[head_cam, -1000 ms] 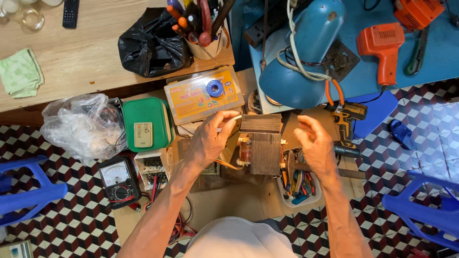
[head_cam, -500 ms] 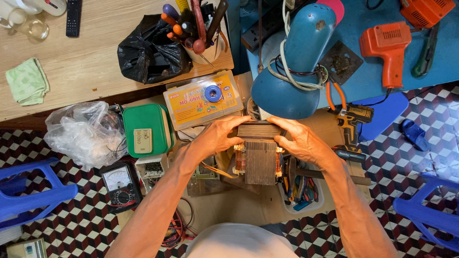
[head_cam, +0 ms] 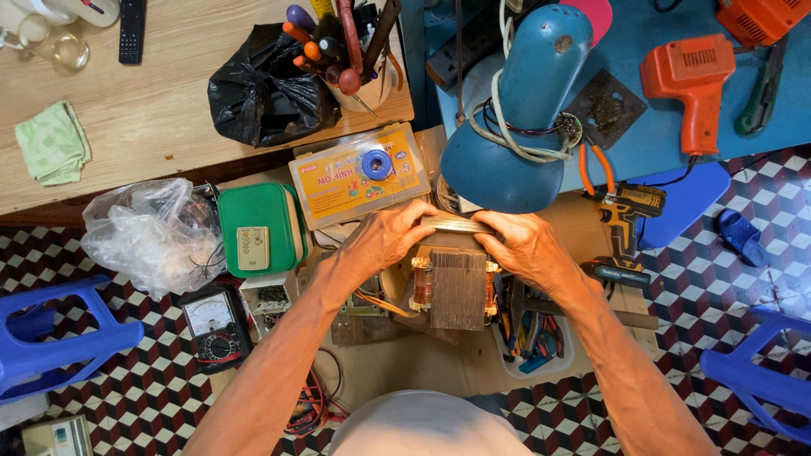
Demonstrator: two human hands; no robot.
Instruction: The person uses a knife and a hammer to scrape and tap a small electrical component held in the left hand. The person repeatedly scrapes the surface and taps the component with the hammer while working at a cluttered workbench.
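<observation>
a flat yellow-orange box (head_cam: 359,176) with a printed label lies just beyond the hands, a blue tape roll (head_cam: 377,164) on top. a green case (head_cam: 260,229) with a pale rectangular label sits to its left, beside a clear plastic bag (head_cam: 144,230). both forearms reach forward and converge. the left hand (head_cam: 384,241) and right hand (head_cam: 524,245) have fingers curled and clamped on a stack of thin metal plates (head_cam: 456,225) at the far end of the transformer (head_cam: 456,287). the transformer rests on the low board at centre, long axis running away from the person, copper windings on both sides.
</observation>
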